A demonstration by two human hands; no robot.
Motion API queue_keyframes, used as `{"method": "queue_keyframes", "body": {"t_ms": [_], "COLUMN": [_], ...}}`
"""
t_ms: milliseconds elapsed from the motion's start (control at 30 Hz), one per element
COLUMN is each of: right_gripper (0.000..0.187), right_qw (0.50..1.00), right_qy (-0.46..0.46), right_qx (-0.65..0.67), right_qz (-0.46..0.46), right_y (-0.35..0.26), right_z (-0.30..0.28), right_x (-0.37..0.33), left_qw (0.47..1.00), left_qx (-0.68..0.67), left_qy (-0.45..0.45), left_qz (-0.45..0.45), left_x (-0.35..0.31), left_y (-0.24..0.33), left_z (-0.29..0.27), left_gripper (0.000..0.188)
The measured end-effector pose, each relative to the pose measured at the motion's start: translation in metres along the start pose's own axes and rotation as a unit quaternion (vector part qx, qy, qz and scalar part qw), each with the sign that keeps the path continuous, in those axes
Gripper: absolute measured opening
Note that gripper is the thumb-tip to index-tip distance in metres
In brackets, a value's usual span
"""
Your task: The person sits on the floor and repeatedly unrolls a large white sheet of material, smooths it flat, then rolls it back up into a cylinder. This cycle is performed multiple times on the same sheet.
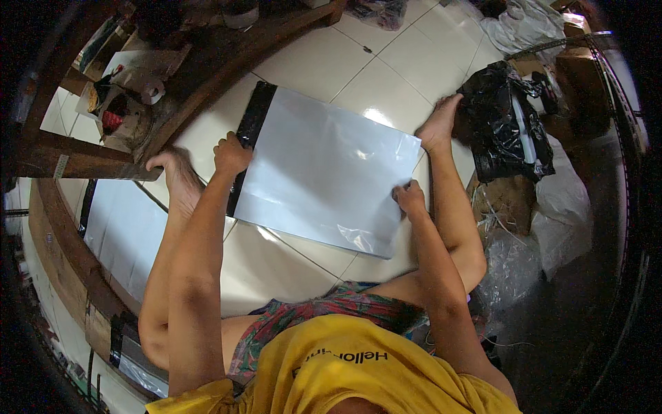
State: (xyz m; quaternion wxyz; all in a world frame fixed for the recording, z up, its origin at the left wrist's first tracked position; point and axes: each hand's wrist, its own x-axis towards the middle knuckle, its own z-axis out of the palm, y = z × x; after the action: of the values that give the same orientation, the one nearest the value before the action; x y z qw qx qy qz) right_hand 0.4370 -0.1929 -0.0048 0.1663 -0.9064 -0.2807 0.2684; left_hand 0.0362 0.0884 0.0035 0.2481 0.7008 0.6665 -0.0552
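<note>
Head view: hands (233, 153) (411, 198) grasp opposite edges of the pale sheet (327, 172), floor tiles (376, 83) stretching beyond

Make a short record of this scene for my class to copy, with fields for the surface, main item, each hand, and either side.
Surface: white tiled floor
Main item: pale glossy sheet with a black strip along its left edge
Left hand: fingers curled at the black strip
Right hand: at the sheet's right edge
Left side: another pale sheet; wooden beam
Right side: crumpled black plastic; clear plastic
</note>
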Motion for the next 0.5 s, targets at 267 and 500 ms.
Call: {"method": "queue_keyframes", "body": {"t_ms": [267, 500], "right_gripper": [0.048, 0.039], "right_qw": [0.97, 0.986], "right_qy": [-0.014, -0.014], "right_qx": [0.216, 0.157], "right_qz": [0.106, 0.056], "right_y": [-0.001, 0.036], "right_z": [0.005, 0.019], "right_x": [-0.004, 0.013], "left_qw": [0.99, 0.898], "left_qx": [-0.122, -0.396], "left_qy": [0.049, -0.19], "left_qz": [0.047, 0.016], "left_x": [0.007, -0.021], "left_y": [-0.004, 0.007], "left_z": [0.005, -0.046], "left_gripper": [0.064, 0.046]}}
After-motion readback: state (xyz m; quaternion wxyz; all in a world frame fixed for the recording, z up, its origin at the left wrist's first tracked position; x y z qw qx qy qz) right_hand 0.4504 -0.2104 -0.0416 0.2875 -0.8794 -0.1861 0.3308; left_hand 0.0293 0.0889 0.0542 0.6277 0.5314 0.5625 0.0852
